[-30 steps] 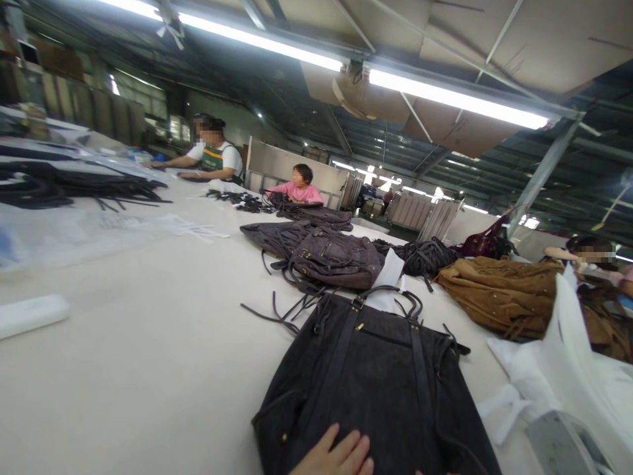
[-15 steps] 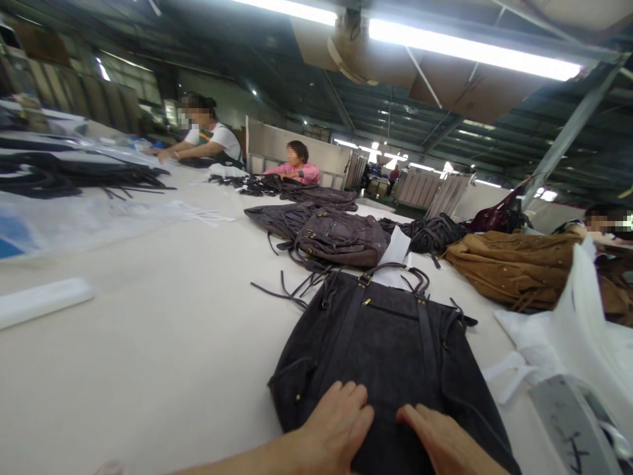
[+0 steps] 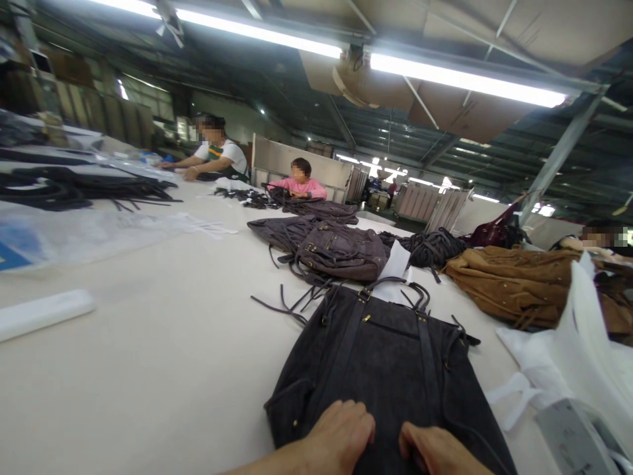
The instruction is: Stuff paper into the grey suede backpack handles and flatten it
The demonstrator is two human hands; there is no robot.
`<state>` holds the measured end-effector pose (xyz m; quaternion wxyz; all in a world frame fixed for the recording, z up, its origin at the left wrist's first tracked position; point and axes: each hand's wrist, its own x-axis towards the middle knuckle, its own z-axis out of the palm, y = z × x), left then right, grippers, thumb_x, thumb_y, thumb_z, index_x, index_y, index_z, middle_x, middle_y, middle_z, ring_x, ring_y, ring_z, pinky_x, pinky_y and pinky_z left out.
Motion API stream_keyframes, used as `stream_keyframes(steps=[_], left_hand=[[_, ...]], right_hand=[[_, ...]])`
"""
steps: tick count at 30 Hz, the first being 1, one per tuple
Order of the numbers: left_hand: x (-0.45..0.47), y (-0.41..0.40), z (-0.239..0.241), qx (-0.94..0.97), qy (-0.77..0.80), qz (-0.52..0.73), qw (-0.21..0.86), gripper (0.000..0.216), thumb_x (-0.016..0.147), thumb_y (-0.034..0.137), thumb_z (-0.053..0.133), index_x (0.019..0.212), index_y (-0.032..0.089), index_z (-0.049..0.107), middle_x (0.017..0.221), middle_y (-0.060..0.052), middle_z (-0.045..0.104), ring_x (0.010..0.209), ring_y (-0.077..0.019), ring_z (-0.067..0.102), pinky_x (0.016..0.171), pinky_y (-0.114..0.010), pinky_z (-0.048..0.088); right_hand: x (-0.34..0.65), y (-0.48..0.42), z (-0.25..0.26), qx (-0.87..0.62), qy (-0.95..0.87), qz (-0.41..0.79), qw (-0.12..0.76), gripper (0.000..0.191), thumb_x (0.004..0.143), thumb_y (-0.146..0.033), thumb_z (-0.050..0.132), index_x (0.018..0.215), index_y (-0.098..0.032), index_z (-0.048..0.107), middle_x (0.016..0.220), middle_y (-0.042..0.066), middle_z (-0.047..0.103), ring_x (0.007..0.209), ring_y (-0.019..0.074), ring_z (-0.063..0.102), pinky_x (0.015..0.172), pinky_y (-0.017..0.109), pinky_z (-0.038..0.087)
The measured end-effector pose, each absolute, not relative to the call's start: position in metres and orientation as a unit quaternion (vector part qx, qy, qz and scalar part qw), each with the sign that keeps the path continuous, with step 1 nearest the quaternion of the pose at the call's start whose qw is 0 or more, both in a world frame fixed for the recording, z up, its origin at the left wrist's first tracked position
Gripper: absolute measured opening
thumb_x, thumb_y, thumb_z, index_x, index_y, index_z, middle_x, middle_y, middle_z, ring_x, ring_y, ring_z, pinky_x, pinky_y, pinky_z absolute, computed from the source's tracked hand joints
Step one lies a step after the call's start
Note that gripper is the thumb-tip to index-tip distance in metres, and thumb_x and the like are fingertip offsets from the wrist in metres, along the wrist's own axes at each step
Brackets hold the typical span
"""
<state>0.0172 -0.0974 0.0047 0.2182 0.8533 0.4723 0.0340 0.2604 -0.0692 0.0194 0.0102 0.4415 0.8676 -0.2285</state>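
A black suede-look handbag lies flat on the white table in front of me, its two handles and brass-coloured fittings at the far end. My left hand is closed on the lower part of its front, knuckles up and fingers curled. A short gap to the right, my right hand also grips the bag, thumb side towards the left hand. The fingertips of both hands are hidden from view. Thin dark straps trail from the bag's upper left corner onto the table.
Dark brown bags lie beyond the handbag, with tan bags at the right. White sheets and a grey box-like object are near on the right. A white bar lies left. Other people work across the table.
The view has tilted up a little, so the scene sits lower in the picture. Both hands stay on the handbag, and the right hand's fingers look more curled.
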Motion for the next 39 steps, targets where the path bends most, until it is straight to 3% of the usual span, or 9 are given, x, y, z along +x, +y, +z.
stream_keyframes(steps=[6, 10, 15, 18, 23, 28, 32, 35, 39], left_hand=[[0.03, -0.094, 0.019, 0.856, 0.483, 0.01, 0.185, 0.069, 0.052, 0.044, 0.087, 0.107, 0.018, 0.055, 0.113, -0.007, 0.059, 0.108, -0.0324, 0.056, 0.096, -0.045, 0.043], [0.03, -0.088, 0.029, 0.866, 0.465, 0.012, 0.183, 0.054, 0.061, 0.049, 0.083, 0.1, 0.021, 0.058, 0.099, -0.003, 0.065, 0.096, -0.0276, 0.063, 0.083, -0.036, 0.048], [0.035, -0.086, 0.04, 0.874, 0.455, 0.007, 0.169, 0.025, 0.075, 0.036, 0.076, 0.088, 0.022, 0.061, 0.088, -0.001, 0.069, 0.088, -0.0255, 0.067, 0.076, -0.033, 0.051], [0.038, -0.093, 0.028, 0.887, 0.441, -0.005, 0.134, 0.019, 0.079, 0.027, 0.07, 0.093, 0.017, 0.062, 0.092, -0.006, 0.069, 0.09, -0.0279, 0.066, 0.082, -0.039, 0.052], [0.04, -0.11, -0.004, 0.913, 0.404, 0.061, 0.008, 0.046, 0.096, 0.032, 0.046, 0.135, 0.008, 0.045, 0.141, -0.023, 0.046, 0.132, -0.038, 0.04, 0.107, -0.056, 0.034], [0.053, -0.121, -0.014, 0.883, 0.466, 0.053, 0.025, 0.059, 0.094, 0.054, 0.047, 0.128, 0.006, 0.052, 0.129, -0.024, 0.055, 0.124, -0.0394, 0.046, 0.102, -0.056, 0.038], [0.061, -0.12, -0.025, 0.883, 0.463, 0.081, 0.015, 0.035, 0.095, 0.038, 0.048, 0.117, 0.011, 0.056, 0.118, -0.017, 0.059, 0.116, -0.0336, 0.051, 0.101, -0.051, 0.038], [0.062, -0.113, -0.031, 0.877, 0.47, 0.096, 0.004, 0.02, 0.094, 0.026, 0.047, 0.107, 0.014, 0.056, 0.11, -0.013, 0.059, 0.111, -0.0301, 0.051, 0.103, -0.05, 0.035], [0.06, -0.108, -0.025, 0.868, 0.484, 0.108, 0.019, 0.013, 0.092, 0.019, 0.048, 0.103, 0.017, 0.055, 0.105, -0.007, 0.06, 0.105, -0.0248, 0.052, 0.103, -0.045, 0.034]], right_hand=[[0.265, -0.072, 0.009, 0.435, 0.867, -0.245, -0.002, 0.059, 0.052, -0.052, 0.083, 0.091, -0.022, 0.051, 0.08, -0.002, 0.057, 0.074, 0.017, 0.054, 0.068, 0.025, 0.038], [0.265, -0.077, 0.014, 0.45, 0.858, -0.25, 0.004, 0.06, 0.048, -0.046, 0.086, 0.09, -0.022, 0.051, 0.082, -0.003, 0.057, 0.074, 0.0166, 0.053, 0.066, 0.025, 0.036], [0.263, -0.084, 0.037, 0.474, 0.827, -0.302, 0.0, 0.044, 0.061, -0.041, 0.083, 0.089, -0.022, 0.055, 0.08, -0.005, 0.055, 0.076, 0.0145, 0.053, 0.064, 0.023, 0.034], [0.263, -0.085, 0.03, 0.463, 0.845, -0.266, 0.002, 0.047, 0.058, -0.035, 0.086, 0.089, -0.02, 0.053, 0.082, -0.004, 0.055, 0.076, 0.0144, 0.053, 0.065, 0.022, 0.036], [0.267, -0.087, 0.005, 0.419, 0.892, -0.169, -0.022, 0.034, 0.072, -0.035, 0.076, 0.09, -0.02, 0.051, 0.091, 0.002, 0.061, 0.079, 0.0166, 0.057, 0.071, 0.025, 0.042], [0.253, -0.089, 0.018, 0.487, 0.849, -0.205, -0.009, 0.023, 0.065, -0.013, 0.07, 0.077, -0.021, 0.052, 0.081, -0.002, 0.063, 0.078, 0.0156, 0.058, 0.068, 0.024, 0.038], [0.247, -0.091, 0.024, 0.486, 0.846, -0.218, -0.016, 0.017, 0.068, -0.005, 0.059, 0.074, -0.02, 0.054, 0.077, -0.002, 0.064, 0.075, 0.0136, 0.059, 0.068, 0.023, 0.04], [0.257, -0.092, 0.007, 0.44, 0.876, -0.185, -0.068, 0.023, 0.072, -0.014, 0.065, 0.092, -0.021, 0.057, 0.087, 0.0, 0.066, 0.08, 0.0149, 0.062, 0.072, 0.023, 0.046], [0.267, -0.095, -0.04, 0.39, 0.898, 0.048, -0.198, 0.04, 0.073, -0.051, 0.072, 0.098, -0.024, 0.057, 0.089, 0.004, 0.067, 0.074, 0.0216, 0.063, 0.063, 0.03, 0.047]])
